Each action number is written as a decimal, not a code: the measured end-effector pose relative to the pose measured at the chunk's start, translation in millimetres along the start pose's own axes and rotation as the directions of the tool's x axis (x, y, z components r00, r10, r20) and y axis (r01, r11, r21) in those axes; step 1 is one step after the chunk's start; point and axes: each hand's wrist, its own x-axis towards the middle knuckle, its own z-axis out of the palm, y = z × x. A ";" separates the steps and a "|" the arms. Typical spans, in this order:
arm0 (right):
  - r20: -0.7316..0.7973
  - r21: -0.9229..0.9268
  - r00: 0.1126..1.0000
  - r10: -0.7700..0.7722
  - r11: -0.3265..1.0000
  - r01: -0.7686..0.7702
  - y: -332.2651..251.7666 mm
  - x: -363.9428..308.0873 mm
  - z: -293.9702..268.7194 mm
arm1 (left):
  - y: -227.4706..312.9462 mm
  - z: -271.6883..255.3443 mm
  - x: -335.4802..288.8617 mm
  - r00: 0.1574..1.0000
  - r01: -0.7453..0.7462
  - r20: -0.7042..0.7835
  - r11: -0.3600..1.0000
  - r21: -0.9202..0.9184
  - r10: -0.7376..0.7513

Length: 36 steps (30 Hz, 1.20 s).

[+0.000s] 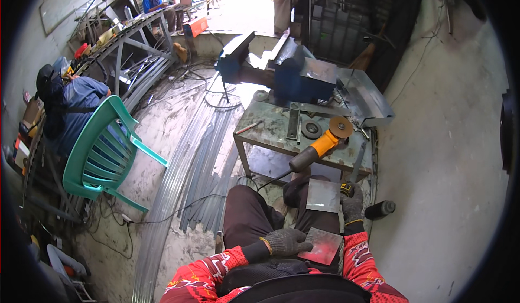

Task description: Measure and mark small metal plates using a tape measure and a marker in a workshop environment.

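The right hand [353,204] holds a tape measure [346,189]; I can't tell if the left hand [286,242] grips the metal plate [325,244] beside it.

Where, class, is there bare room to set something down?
Pale floor between the green plastic chair and long grey metal strips; the grey table between the thin reddish stick and dark rectangular metal piece. Crowded: around the orange angle grinder.

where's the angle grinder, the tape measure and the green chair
Angle grinder [323,144]: head view, on its orange body
Tape measure [345,189]: head view, on its yellow-and-black case
Green chair [101,147]: head view, on its slatted backrest
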 end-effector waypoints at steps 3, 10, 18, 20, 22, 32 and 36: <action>-0.029 0.019 1.000 0.012 1.000 -0.011 -0.4 -1.1 -0.9 | 0.6 -18.1 -1.3 0.997 0.073 0.014 0.997 0.029 -0.073; -0.026 -0.033 1.000 0.012 0.999 -0.013 4.0 1.0 -1.3 | -54.5 -91.2 -9.4 0.781 0.153 -0.584 0.974 -0.169 -0.224; -0.025 -0.213 1.000 0.008 0.977 -0.013 -3.4 4.7 -2.5 | -113.2 -97.2 6.2 0.683 0.225 -0.684 0.965 -0.137 -0.256; -0.065 -0.235 0.996 0.068 0.969 -0.082 -2.0 7.0 -2.3 | -115.7 -91.6 8.3 0.731 0.209 -0.647 0.974 -0.091 -0.217; -0.044 -0.259 0.998 0.050 0.964 -0.060 1.8 9.2 -3.4 | -115.8 -91.3 8.3 0.785 0.219 -0.582 0.974 -0.061 -0.212; -0.125 -0.324 0.984 0.126 0.932 -0.161 24.9 22.2 -8.2 | -113.5 -93.7 15.1 0.827 0.241 -0.515 0.970 -0.040 -0.227; -0.073 -0.315 0.985 0.154 0.934 -0.170 15.8 18.8 -9.2 | -114.0 -92.7 13.7 0.791 0.230 -0.558 0.967 -0.108 -0.251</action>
